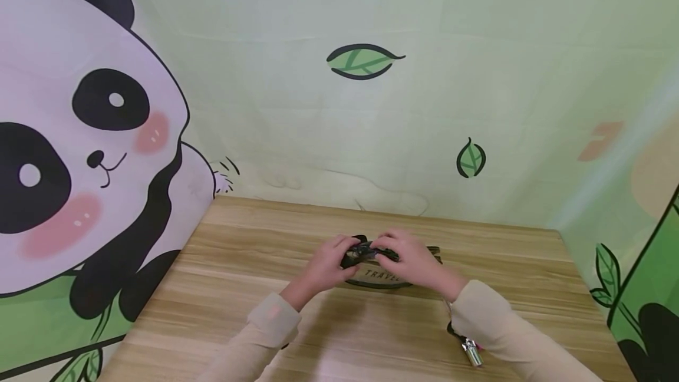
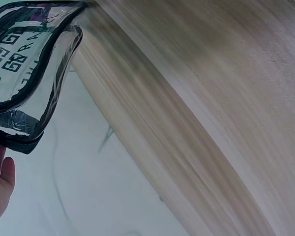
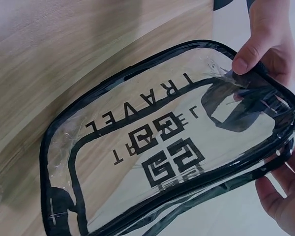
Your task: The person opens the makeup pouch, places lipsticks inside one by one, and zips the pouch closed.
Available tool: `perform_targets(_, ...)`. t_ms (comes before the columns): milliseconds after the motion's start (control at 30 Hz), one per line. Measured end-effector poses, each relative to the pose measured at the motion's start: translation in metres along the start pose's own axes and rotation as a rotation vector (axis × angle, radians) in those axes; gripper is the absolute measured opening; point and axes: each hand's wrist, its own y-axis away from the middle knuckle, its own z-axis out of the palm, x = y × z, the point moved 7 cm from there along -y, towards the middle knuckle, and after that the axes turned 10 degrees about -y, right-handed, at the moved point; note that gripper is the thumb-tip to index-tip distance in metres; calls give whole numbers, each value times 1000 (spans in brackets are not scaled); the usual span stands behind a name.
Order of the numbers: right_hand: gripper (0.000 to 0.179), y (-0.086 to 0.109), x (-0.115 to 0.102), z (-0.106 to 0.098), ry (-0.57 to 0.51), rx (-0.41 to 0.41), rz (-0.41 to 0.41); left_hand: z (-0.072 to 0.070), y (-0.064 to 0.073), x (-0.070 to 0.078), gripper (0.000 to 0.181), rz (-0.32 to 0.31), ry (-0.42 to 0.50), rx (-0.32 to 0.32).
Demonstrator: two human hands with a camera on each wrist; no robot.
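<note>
My left hand (image 1: pixel 325 264) and right hand (image 1: pixel 411 257) grip the clear bag (image 1: pixel 379 277), seemingly unfilled as yet, silvery item (image 1: pixel 472 353) still outside on the table (image 1: pixel 212 293).

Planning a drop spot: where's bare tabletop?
Bare table: left of the left sleeve; between that sleeve and the silver object, nearer than the clear bag; from the right sleeve out to the right edge. Crowded: around the bag, gripped by left hand and right hand, and at the silver object beside the right sleeve.
</note>
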Motion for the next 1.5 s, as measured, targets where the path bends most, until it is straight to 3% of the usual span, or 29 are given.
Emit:
perform_targets(300,18,-4,-2,8,102,-30,-7,-2,-3,8,46,46,-39,14)
perform_targets(733,15,-6,-7,11,161,-29,-60,-7,-5,18,45,116,-71,44)
perform_targets(1033,13,-7,-8,13,197,-11,-47,-9,-6,23,42,151,-71,62)
perform_targets(1500,9,-10,-9,15,277,-12,0,-9,-7,26,39,121,-37,111)
